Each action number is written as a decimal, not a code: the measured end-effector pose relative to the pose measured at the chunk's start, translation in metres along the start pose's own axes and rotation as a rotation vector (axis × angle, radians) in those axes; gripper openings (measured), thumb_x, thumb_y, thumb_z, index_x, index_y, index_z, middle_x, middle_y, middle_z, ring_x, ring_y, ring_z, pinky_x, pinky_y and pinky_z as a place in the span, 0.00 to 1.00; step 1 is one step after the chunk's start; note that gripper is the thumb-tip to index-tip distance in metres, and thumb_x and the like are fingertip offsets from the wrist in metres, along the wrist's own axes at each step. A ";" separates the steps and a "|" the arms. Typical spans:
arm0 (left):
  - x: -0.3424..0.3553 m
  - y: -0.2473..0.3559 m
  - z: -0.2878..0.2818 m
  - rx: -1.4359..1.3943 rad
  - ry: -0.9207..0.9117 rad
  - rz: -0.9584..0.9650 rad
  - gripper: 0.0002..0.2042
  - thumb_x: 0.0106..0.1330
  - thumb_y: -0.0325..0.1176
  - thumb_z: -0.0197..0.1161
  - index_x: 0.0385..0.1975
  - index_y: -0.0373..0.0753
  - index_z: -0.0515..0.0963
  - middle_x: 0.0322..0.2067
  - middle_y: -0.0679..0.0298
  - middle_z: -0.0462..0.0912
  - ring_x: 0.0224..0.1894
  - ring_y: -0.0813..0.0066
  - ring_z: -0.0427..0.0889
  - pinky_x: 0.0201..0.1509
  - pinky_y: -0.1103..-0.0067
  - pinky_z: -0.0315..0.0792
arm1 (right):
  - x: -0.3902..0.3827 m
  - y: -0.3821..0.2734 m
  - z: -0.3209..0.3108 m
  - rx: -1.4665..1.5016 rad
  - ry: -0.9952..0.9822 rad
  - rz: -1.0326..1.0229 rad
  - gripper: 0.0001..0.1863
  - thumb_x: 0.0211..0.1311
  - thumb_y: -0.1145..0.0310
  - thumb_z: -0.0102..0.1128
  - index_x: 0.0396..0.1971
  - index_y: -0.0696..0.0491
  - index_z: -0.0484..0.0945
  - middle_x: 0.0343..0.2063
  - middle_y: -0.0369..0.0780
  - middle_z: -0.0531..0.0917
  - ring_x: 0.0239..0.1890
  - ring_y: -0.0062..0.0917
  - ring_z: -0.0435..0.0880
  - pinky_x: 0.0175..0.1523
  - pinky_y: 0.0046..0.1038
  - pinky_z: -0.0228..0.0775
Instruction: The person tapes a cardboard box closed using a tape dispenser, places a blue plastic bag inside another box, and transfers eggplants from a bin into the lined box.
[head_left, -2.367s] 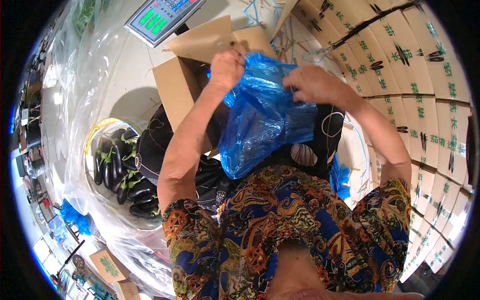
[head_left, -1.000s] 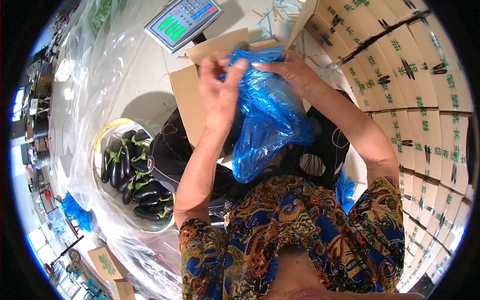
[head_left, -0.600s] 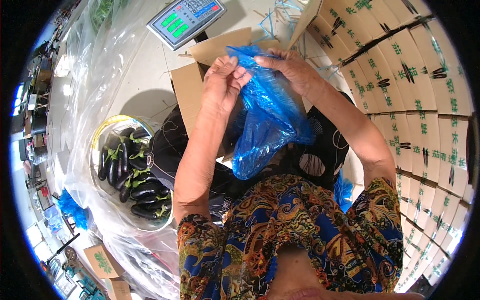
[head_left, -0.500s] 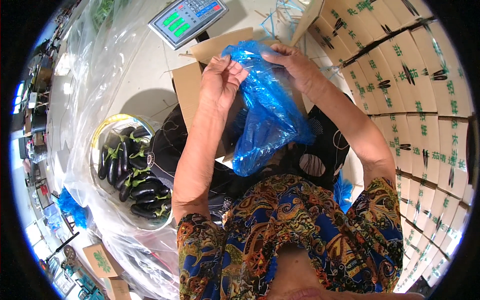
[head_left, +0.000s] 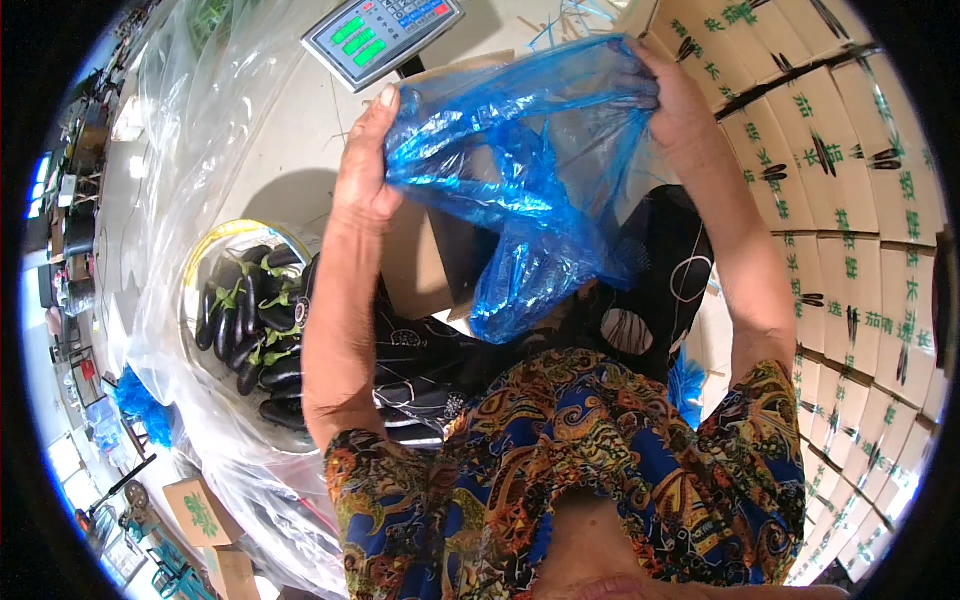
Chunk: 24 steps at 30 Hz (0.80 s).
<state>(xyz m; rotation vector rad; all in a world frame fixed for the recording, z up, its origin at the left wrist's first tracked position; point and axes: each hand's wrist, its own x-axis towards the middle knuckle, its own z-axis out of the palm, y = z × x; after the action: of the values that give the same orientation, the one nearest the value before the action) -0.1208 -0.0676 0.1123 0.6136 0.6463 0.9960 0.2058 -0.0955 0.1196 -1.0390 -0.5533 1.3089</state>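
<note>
Pale concrete floor shows beyond the raised hands: the left hand (head_left: 365, 165) and the right hand (head_left: 680, 100) are held apart, each pinching one side of the mouth of a thin blue plastic bag (head_left: 530, 190), which hangs stretched between them at chest height over an open cardboard box (head_left: 425, 265). Film this thin looks likely to tear if the hands pull wider, or to slide out of a pinch and sag shut. A basin of dark eggplants (head_left: 250, 325) sits low to the left under clear sheeting, a scale (head_left: 380, 35) lies ahead, and stacked cartons (head_left: 850, 200) wall the right.
</note>
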 end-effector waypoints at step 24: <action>0.016 0.041 -0.130 0.332 0.390 0.025 0.06 0.71 0.32 0.53 0.38 0.38 0.75 0.29 0.69 0.76 0.29 0.79 0.75 0.32 0.81 0.73 | 0.026 -0.015 -0.033 -0.149 -0.152 0.118 0.08 0.68 0.65 0.55 0.39 0.53 0.76 0.32 0.34 0.81 0.35 0.21 0.80 0.45 0.25 0.74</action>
<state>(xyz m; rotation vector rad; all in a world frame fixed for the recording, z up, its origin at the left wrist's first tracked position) -0.2328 -0.0140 0.0533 0.7241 1.1665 1.0504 0.2468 -0.0798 0.1112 -1.1137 -0.7222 1.4771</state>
